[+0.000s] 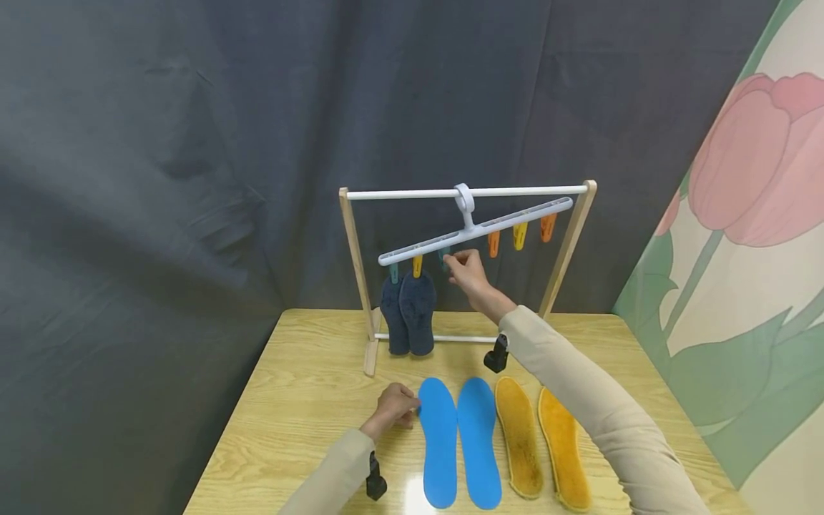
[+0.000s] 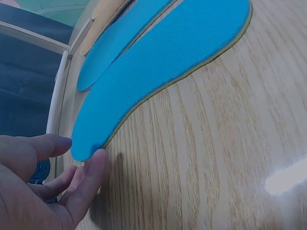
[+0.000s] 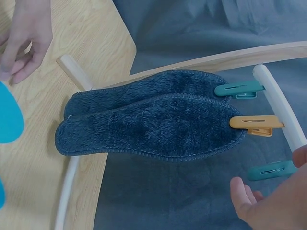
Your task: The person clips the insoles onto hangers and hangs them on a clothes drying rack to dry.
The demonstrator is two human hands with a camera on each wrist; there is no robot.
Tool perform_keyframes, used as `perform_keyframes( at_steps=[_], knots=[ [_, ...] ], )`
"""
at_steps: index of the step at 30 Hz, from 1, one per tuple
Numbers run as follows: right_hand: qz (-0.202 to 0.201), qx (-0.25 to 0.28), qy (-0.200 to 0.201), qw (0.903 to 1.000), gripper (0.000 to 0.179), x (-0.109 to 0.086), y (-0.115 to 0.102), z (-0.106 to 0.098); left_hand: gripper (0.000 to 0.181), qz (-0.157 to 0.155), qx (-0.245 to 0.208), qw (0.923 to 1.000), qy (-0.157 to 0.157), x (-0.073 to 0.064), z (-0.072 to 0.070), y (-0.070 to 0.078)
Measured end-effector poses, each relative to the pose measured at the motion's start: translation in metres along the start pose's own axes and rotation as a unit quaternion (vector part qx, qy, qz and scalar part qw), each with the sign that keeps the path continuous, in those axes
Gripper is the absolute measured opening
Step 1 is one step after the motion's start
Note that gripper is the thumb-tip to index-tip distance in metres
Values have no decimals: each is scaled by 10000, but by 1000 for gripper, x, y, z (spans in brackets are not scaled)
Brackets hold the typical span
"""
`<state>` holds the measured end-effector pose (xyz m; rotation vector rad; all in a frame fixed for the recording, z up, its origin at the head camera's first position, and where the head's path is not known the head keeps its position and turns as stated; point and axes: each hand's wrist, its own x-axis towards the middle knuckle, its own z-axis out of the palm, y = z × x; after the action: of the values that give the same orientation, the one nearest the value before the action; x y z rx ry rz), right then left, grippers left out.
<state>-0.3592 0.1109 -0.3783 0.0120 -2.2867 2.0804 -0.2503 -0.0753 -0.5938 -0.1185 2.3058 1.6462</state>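
Relaxed left hand [image 1: 393,405] touches a blue insole [image 1: 439,443], right hand [image 1: 470,272] spread near teal clip [image 3: 269,171]

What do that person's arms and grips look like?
The long sleeves are plain beige. Two small, blocky black gadgets sit near their ends. The left grip and right grip are bare, with no gloves. I can't see any cables.

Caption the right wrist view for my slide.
Two dark blue insoles hang from clips, right hand beside a teal clip.
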Motion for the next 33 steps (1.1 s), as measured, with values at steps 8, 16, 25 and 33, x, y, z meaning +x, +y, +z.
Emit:
perform_keyframes(
  at_steps=[8, 16, 25, 33],
  knots=[
    [106, -11, -348, 9993, 55, 0, -5, -1, 10, 62, 41, 10000, -44, 0, 4, 0],
    [103, -40, -428, 9990, 53, -1, -7, 1, 15, 56, 93, 9999, -57, -1, 11, -5],
    [219, 52, -526, 9984, 52, 1, -3, 1, 18, 366, 248, 9990, 107, -1, 18, -12],
    [-25, -28, -607, 9982, 54, -1, 1, -7, 19, 477, 760, 9948, 488, -1, 26, -10]
  ],
)
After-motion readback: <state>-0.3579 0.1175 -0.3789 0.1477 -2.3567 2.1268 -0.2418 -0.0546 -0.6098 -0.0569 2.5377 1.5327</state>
